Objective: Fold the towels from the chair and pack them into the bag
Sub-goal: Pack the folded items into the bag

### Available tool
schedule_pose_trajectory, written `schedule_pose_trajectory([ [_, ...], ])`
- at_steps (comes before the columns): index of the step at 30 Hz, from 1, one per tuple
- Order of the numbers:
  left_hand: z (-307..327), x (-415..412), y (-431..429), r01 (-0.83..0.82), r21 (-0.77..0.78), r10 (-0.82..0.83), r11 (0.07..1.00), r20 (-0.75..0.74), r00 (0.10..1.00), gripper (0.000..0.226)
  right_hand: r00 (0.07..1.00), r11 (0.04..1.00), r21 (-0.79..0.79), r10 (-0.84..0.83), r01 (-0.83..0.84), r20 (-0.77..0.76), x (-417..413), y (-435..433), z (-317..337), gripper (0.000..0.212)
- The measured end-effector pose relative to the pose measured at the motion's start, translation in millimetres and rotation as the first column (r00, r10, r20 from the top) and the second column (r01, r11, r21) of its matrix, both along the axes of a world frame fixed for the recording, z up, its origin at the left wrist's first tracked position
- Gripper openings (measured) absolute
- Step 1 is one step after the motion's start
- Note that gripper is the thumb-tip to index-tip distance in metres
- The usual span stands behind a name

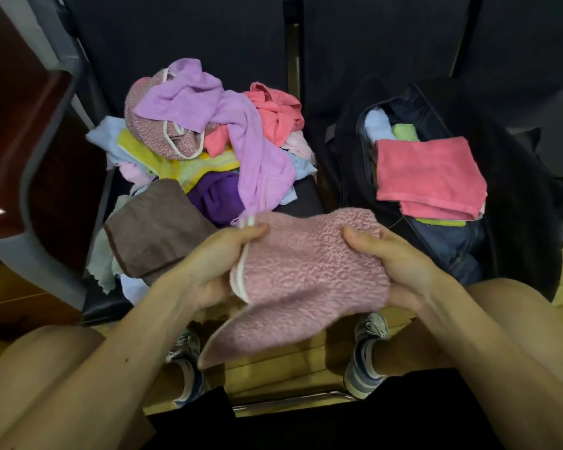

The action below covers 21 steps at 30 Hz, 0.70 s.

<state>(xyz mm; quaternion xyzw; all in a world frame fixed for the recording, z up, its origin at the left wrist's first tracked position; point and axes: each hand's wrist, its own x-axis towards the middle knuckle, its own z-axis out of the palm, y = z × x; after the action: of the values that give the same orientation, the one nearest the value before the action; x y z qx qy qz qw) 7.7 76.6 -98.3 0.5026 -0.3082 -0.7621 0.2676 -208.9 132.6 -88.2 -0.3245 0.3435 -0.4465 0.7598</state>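
A fuzzy dusty-pink towel (306,274) with a white trim hangs between my hands above my knees. My left hand (218,264) grips its left edge, thumb on top. My right hand (394,264) grips its right side the same way. Ahead on the left, a black chair (306,199) holds a heap of unfolded towels (208,141): lilac, coral, yellow, purple, pale blue and a brown one (156,232) at the front. To the right stands an open dark bag (452,241) with a folded coral-pink towel (429,177) on top and light blue and green ones behind it.
A reddish-brown wooden table (17,131) with a grey edge stands at the left. Dark chair backs (208,37) fill the far side. My knees and sneakers (364,355) are below the towel on a wooden floor.
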Motion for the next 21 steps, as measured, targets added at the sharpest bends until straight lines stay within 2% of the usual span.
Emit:
schedule_pose_trajectory([
  [2,-8.9,-8.0,11.5,0.166,0.04,-0.168,0.985,0.044,0.985,0.021,0.995,0.995,0.001,0.1,-0.1,-0.018,-1.8,3.7,3.5,0.047],
  [4,-15.7,-13.9,21.9,0.295,0.082,-0.301,0.952,0.072,0.951,0.03,0.98,0.983,0.061,0.178,-0.173,-0.094,-1.1,5.1,3.5,0.051],
  [6,-18.0,-15.2,27.7,0.375,0.102,-0.385,0.922,0.11,0.916,0.035,0.967,0.976,0.176,0.163,-0.129,-0.197,0.7,3.7,2.4,0.057],
  [7,-20.1,-14.3,26.4,0.39,0.113,-0.402,0.914,0.124,0.907,0.035,0.961,0.972,0.221,0.134,-0.08,-0.241,1.0,2.2,1.7,0.051],
  [10,-24.1,-10.1,20.1,0.366,0.151,-0.383,0.918,0.104,0.918,0.028,0.957,0.947,0.315,0.039,0.056,-0.288,0.8,-2.7,2.0,0.029],
  [12,-25.1,-9.4,18.2,0.336,0.165,-0.354,0.928,0.096,0.93,0.035,0.957,0.913,0.384,-0.018,0.134,-0.291,-2.0,-6.2,-0.3,0.016],
  [14,-26.6,-11.7,18.7,0.294,0.127,-0.306,0.947,0.084,0.948,0.044,0.961,0.871,0.453,-0.068,0.188,-0.268,-5.3,-8.7,-3.0,0.015],
  [16,-27.2,-14.6,21.7,0.248,0.052,-0.25,0.967,0.026,0.968,0.043,0.968,0.839,0.499,-0.114,0.215,-0.225,-9.4,-11.3,-7.5,0.018],
  [19,-25.8,-18.9,23.2,0.105,-0.057,-0.109,0.993,-0.081,0.991,0.048,0.969,0.843,0.48,-0.18,0.241,-0.171,-14.4,-12.6,-10.7,0.02],
  [21,-23.7,-20.8,20.5,-0.028,-0.126,0.017,0.992,-0.087,0.996,0.069,0.962,0.859,0.438,-0.205,0.266,-0.182,-16.5,-12.4,-9.8,0.018],
])
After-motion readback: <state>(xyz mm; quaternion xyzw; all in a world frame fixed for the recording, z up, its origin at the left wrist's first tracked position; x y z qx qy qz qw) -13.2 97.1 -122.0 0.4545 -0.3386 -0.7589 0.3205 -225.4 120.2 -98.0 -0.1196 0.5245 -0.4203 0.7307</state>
